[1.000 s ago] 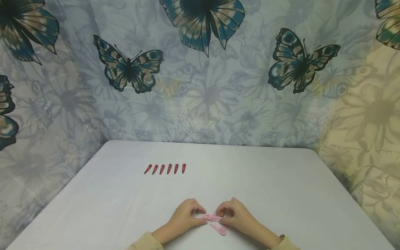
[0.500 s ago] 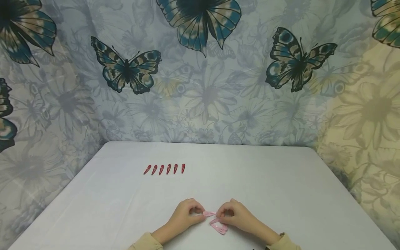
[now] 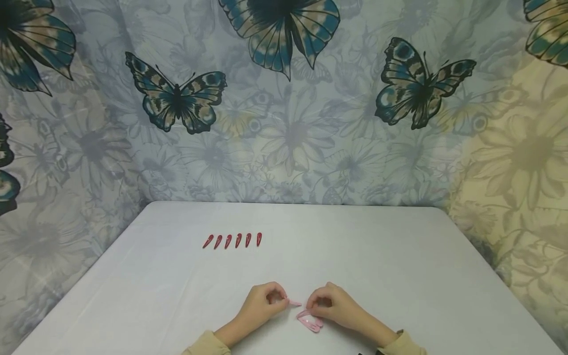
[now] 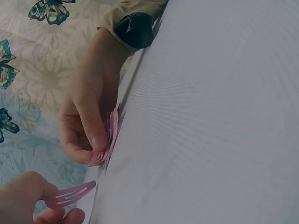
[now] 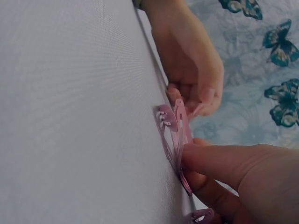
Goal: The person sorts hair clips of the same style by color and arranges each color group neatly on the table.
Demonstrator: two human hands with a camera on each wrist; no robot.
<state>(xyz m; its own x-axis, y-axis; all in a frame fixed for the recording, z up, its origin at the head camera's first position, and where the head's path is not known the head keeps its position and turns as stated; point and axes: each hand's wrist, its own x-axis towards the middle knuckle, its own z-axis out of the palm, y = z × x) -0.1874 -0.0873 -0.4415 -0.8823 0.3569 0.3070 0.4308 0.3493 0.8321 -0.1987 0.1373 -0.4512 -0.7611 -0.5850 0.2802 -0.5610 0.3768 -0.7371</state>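
One pink snap hair clip (image 4: 70, 194) now sits clear of the right hand (image 3: 337, 305); its separation from the pink clip cluster (image 3: 312, 326) appears complete. The left hand (image 3: 266, 300) pinches it by one end, nearer the person than the red clip row (image 3: 228, 241). The right hand narrowly pinches the cluster, on the tabletop (image 3: 377, 261) nearward and right of that row.

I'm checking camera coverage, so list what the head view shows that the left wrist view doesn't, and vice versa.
Head view only: six red clips in a row. Left wrist view only: slots in the pink clip the left hand pinches. Both: left hand and pink clip, right hand with more pink clips, white table, butterfly backdrop.
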